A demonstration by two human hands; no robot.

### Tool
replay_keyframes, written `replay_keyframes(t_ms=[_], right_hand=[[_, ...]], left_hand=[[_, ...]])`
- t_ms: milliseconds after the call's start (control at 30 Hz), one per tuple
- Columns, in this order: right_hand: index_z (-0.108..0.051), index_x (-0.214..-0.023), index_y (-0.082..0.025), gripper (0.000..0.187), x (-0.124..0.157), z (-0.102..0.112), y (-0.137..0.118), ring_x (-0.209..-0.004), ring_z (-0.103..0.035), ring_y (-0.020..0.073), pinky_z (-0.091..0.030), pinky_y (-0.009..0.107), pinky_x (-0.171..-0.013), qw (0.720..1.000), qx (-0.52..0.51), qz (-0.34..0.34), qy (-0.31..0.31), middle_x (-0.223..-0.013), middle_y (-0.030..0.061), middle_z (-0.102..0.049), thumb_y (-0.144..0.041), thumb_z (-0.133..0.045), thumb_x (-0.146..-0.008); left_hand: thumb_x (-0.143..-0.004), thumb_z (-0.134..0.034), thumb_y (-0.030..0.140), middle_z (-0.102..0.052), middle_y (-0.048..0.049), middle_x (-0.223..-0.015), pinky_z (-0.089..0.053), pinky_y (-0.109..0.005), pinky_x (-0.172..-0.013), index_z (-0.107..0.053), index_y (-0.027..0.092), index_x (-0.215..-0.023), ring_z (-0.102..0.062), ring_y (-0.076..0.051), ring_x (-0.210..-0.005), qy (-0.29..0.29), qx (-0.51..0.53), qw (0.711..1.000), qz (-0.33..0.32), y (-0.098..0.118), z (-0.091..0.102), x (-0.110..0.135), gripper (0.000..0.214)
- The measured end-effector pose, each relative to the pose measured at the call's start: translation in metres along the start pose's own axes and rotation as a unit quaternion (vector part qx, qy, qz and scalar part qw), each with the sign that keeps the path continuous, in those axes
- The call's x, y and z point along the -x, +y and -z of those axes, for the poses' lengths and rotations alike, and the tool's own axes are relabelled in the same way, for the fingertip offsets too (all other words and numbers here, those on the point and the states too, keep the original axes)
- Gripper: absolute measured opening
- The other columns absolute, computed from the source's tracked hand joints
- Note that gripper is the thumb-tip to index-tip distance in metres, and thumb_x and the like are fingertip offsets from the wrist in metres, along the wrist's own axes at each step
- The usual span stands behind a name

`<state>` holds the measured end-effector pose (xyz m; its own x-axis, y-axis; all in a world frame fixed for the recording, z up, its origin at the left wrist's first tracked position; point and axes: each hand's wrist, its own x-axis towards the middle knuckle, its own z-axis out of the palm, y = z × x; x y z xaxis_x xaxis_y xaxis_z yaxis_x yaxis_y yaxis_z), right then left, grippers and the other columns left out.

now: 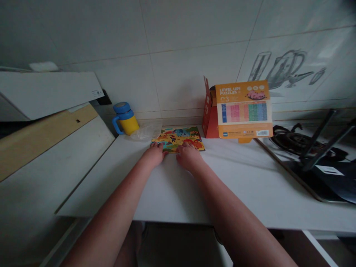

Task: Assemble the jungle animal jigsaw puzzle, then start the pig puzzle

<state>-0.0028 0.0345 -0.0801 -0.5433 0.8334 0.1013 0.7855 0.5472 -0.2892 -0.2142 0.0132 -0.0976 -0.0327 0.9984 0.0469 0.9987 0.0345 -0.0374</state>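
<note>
A colorful picture puzzle (180, 135) lies flat on the white countertop, close to the tiled wall. My left hand (154, 154) rests at its front left corner, fingers on the picture and thumb along the near edge. Over the front edge, right of the middle, my right hand (189, 155) touches the surface with slightly bent fingers. Neither hand lifts anything. Just left of the puzzle is a crumpled clear plastic bag (145, 131), partly against it.
A blue and yellow mug (125, 118) stands at the back left. An opened orange and red puzzle box (243, 111) stands right of the puzzle. Further right is a gas stove (294, 142) with a black object on it. White panels (50, 89) lean in from the left.
</note>
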Motion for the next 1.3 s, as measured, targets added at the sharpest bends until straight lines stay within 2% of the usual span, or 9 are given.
replay_keyframes(t_ms=[300, 433, 533, 633, 800, 933, 1100, 1200, 1300], right_hand=[[-0.073, -0.125, -0.019, 0.034, -0.002, -0.004, -0.002, -0.121, -0.063, 0.0318, -0.048, 0.043, -0.104, 1.000, -0.015, 0.001, 0.012, -0.130, 0.0167, -0.067, -0.030, -0.062, -0.095], [-0.075, -0.121, -0.021, 0.028, 0.001, 0.005, -0.007, -0.118, -0.065, 0.0276, -0.047, 0.037, -0.103, 0.999, -0.028, 0.018, 0.036, -0.125, 0.0135, -0.070, -0.030, -0.059, -0.099], [-0.075, -0.114, -0.021, 0.029, 0.008, 0.016, -0.013, -0.112, -0.066, 0.0249, -0.047, 0.034, -0.099, 0.997, -0.033, 0.029, 0.066, -0.118, 0.0117, -0.073, -0.029, -0.049, -0.105], [-0.072, -0.110, -0.022, 0.030, 0.016, 0.022, -0.020, -0.106, -0.067, 0.0234, -0.048, 0.032, -0.093, 0.991, -0.047, 0.038, 0.117, -0.112, 0.0100, -0.076, -0.031, -0.044, -0.109], [-0.073, -0.111, -0.025, 0.028, 0.019, 0.017, -0.011, -0.095, -0.074, 0.0229, -0.049, 0.030, -0.080, 0.997, -0.028, -0.051, 0.054, -0.106, 0.0084, -0.080, -0.038, -0.049, -0.107], [-0.072, -0.119, -0.018, 0.031, 0.024, 0.022, 0.028, -0.094, -0.076, 0.0294, -0.052, 0.035, -0.077, 0.992, 0.018, -0.127, 0.021, -0.104, 0.0157, -0.081, -0.039, -0.057, -0.101], [-0.060, -0.138, -0.007, 0.049, 0.047, 0.062, 0.090, -0.110, -0.073, 0.0367, -0.053, 0.044, -0.090, 0.980, 0.080, -0.174, 0.046, -0.121, 0.0262, -0.075, -0.040, -0.057, -0.102], [-0.069, -0.122, -0.013, 0.040, 0.059, 0.099, 0.110, -0.111, -0.071, 0.0378, -0.054, 0.047, -0.094, 0.968, 0.139, -0.144, 0.149, -0.115, 0.0229, -0.076, -0.044, -0.052, -0.103], [-0.062, -0.134, -0.012, 0.048, 0.057, 0.144, 0.109, -0.109, -0.069, 0.0399, -0.054, 0.053, -0.094, 0.944, 0.167, -0.117, 0.258, -0.123, 0.0246, -0.071, -0.046, -0.054, -0.102]], left_hand=[[-0.106, -0.053, 0.031, -0.068, -0.0229, -0.137, -0.046, -0.050, -0.110, -0.064, 0.012, -0.142, -0.062, -0.037, -0.127, 0.074, 0.007, 0.997, 0.012, 0.012, 0.005, 0.005, 0.042], [-0.103, -0.058, 0.026, -0.070, -0.0172, -0.135, -0.047, -0.040, -0.107, -0.069, 0.015, -0.132, -0.063, -0.031, -0.125, 0.109, 0.055, 0.991, -0.045, 0.014, 0.012, 0.013, 0.033], [-0.101, -0.059, 0.024, -0.076, -0.0108, -0.110, -0.049, -0.032, -0.090, -0.073, 0.018, -0.109, -0.068, -0.024, -0.102, 0.144, 0.159, 0.973, -0.085, 0.006, 0.016, 0.013, 0.017], [-0.105, -0.054, 0.030, -0.072, -0.0044, -0.082, -0.041, -0.029, -0.069, -0.070, 0.020, -0.086, -0.061, -0.018, -0.073, 0.150, 0.198, 0.965, -0.080, -0.004, 0.016, 0.011, 0.027], [-0.103, -0.055, 0.038, -0.055, 0.0010, -0.060, -0.023, -0.031, -0.059, -0.060, 0.021, -0.068, -0.044, -0.015, -0.056, 0.128, 0.211, 0.967, -0.059, -0.010, 0.008, 0.009, 0.039], [-0.102, -0.054, 0.040, -0.049, 0.0024, -0.057, -0.019, -0.031, -0.059, -0.055, 0.020, -0.064, -0.039, -0.014, -0.054, 0.110, 0.219, 0.967, -0.072, -0.007, 0.000, 0.005, 0.043], [-0.100, -0.055, 0.041, -0.052, 0.0018, -0.058, -0.019, -0.031, -0.059, -0.056, 0.020, -0.064, -0.041, -0.014, -0.055, 0.080, 0.228, 0.966, -0.096, -0.005, -0.004, 0.001, 0.041], [-0.101, -0.054, 0.040, -0.057, -0.0001, -0.061, -0.021, -0.031, -0.059, -0.059, 0.020, -0.066, -0.046, -0.015, -0.057, 0.066, 0.228, 0.966, -0.099, -0.003, -0.004, 0.001, 0.040], [-0.100, -0.056, 0.036, -0.064, -0.0020, -0.067, -0.023, -0.031, -0.060, -0.064, 0.020, -0.070, -0.051, -0.016, -0.060, 0.047, 0.222, 0.968, -0.110, 0.001, -0.003, 0.003, 0.035]])
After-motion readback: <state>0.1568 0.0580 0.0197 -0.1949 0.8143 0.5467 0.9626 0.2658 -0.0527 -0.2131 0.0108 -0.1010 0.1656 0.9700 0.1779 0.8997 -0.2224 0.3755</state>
